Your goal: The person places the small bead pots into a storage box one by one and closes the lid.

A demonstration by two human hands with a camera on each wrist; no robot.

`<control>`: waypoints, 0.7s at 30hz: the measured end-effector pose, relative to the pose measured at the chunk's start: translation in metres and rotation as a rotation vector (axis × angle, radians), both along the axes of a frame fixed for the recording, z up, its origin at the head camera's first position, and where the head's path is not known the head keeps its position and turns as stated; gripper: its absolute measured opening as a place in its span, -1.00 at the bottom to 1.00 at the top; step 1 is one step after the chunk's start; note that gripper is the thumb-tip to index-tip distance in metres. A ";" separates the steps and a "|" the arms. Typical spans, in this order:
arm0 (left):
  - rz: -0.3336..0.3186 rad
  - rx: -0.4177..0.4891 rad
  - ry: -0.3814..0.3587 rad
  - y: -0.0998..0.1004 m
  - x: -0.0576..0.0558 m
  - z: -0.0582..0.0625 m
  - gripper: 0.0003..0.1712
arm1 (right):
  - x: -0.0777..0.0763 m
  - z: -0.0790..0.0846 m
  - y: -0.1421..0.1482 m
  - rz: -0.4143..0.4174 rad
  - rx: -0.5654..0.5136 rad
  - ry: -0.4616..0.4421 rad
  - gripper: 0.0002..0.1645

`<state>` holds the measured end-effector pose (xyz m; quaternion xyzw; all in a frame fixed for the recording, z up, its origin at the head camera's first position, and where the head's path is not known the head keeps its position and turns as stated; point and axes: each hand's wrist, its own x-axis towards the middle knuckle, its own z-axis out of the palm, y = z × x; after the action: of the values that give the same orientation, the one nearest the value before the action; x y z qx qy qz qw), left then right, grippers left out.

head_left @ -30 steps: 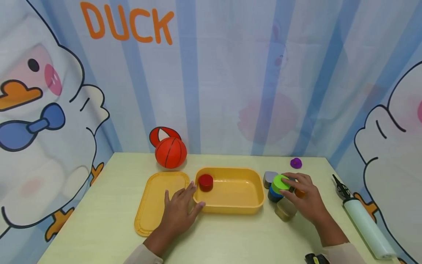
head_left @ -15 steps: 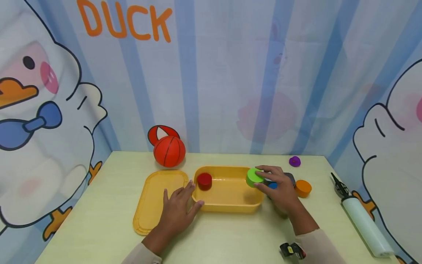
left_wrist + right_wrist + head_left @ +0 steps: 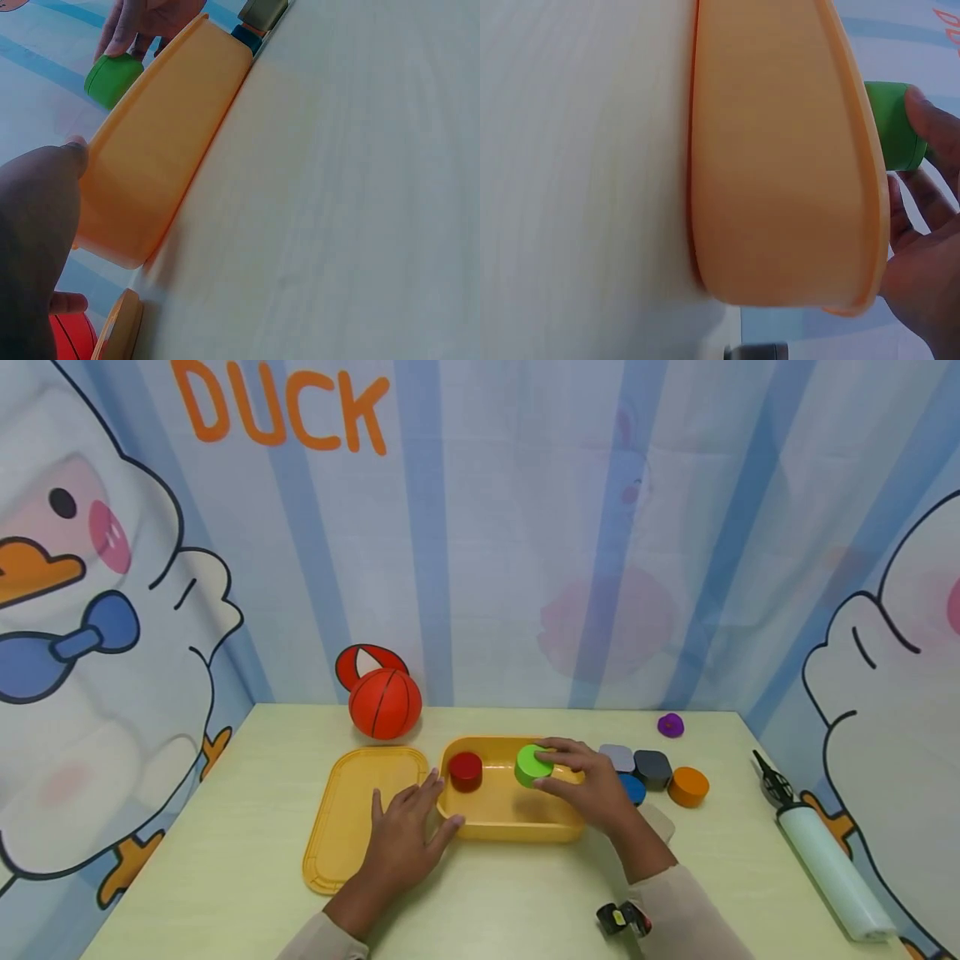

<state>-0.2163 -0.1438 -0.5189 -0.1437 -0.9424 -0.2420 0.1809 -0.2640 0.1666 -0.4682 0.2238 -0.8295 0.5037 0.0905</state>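
Observation:
A yellow plastic box [image 3: 517, 833] stands on the table in the head view. My left hand [image 3: 408, 835] rests against its left end, fingertips at the rim and thumb over the front corner; the left wrist view shows the thumb [image 3: 75, 154] at the rim. Above the box's interior my right hand [image 3: 588, 781] pinches a short green cylinder [image 3: 532, 766] between thumb and fingers. The right wrist view shows the green cylinder [image 3: 892, 124] just past the rim, partly hidden by the box wall. A red cylinder [image 3: 466, 772] sits inside, at the left end.
The box's yellow lid [image 3: 345, 827] lies left. Right of the box are an orange cylinder [image 3: 688, 787], a dark grey block [image 3: 652, 769], a light grey block [image 3: 617, 757] and a blue piece [image 3: 633, 788]. A red ball [image 3: 386, 703] stands behind, a pump [image 3: 832, 868] far right.
My right hand has lifted the green cylinder off the blue piece and carried it left, over the box. The left hand has stayed in place.

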 end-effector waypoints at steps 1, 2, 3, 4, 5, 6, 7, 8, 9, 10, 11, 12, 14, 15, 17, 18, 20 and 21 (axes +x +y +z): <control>0.001 -0.004 0.003 0.000 0.000 0.000 -0.20 | -0.001 0.000 -0.003 0.007 0.002 -0.005 -0.47; 0.001 -0.007 0.005 0.000 0.000 0.000 -0.20 | -0.002 -0.001 -0.006 0.016 0.002 -0.008 -0.47; 0.002 -0.007 0.003 0.000 0.000 0.000 -0.20 | -0.002 -0.001 -0.009 0.022 0.006 -0.011 -0.47; 0.002 -0.007 0.001 0.000 0.000 0.001 -0.19 | -0.003 -0.001 -0.012 0.034 0.007 -0.017 -0.46; 0.001 -0.006 -0.002 0.000 0.000 0.001 -0.19 | -0.004 -0.002 -0.015 0.045 0.008 -0.023 -0.46; 0.001 -0.006 -0.005 0.000 0.000 0.001 -0.19 | -0.005 -0.002 -0.018 0.052 0.012 -0.029 -0.45; 0.001 -0.006 -0.005 0.000 0.000 0.002 -0.20 | -0.006 -0.002 -0.022 0.057 0.017 -0.039 -0.45; -0.001 -0.004 -0.005 0.000 0.000 0.002 -0.20 | -0.006 -0.002 -0.025 0.058 0.027 -0.052 -0.45; -0.001 -0.006 -0.006 0.001 0.000 0.002 -0.20 | -0.006 -0.002 -0.028 0.059 0.034 -0.066 -0.45; -0.001 -0.007 -0.006 0.001 0.000 0.002 -0.20 | -0.007 -0.002 -0.031 0.065 0.043 -0.072 -0.44; -0.001 -0.008 -0.005 0.001 0.000 0.002 -0.21 | -0.007 -0.003 -0.033 0.069 0.050 -0.080 -0.44; 0.000 -0.010 -0.005 0.001 0.000 0.002 -0.21 | -0.007 -0.002 -0.035 0.072 0.058 -0.088 -0.43; 0.002 -0.012 -0.007 0.001 0.000 0.002 -0.21 | -0.007 -0.002 -0.038 0.084 0.069 -0.100 -0.43; 0.004 -0.015 -0.009 0.001 0.000 0.002 -0.21 | -0.007 -0.002 -0.040 0.094 0.069 -0.104 -0.43; 0.006 -0.017 -0.008 0.000 -0.001 0.001 -0.21 | -0.008 -0.002 -0.043 0.101 0.077 -0.118 -0.45; 0.006 -0.019 -0.008 0.000 -0.001 0.001 -0.21 | -0.009 -0.002 -0.044 0.102 0.082 -0.128 -0.45; 0.006 -0.022 -0.005 0.000 -0.002 0.000 -0.21 | -0.010 -0.001 -0.048 0.100 0.090 -0.148 -0.46; 0.006 -0.026 -0.002 0.000 -0.002 0.000 -0.21 | -0.011 -0.001 -0.050 0.099 0.093 -0.159 -0.47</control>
<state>-0.2182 -0.1439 -0.5192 -0.1430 -0.9460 -0.2294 0.1789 -0.2746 0.1166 -0.4695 0.2280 -0.8444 0.4846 -0.0111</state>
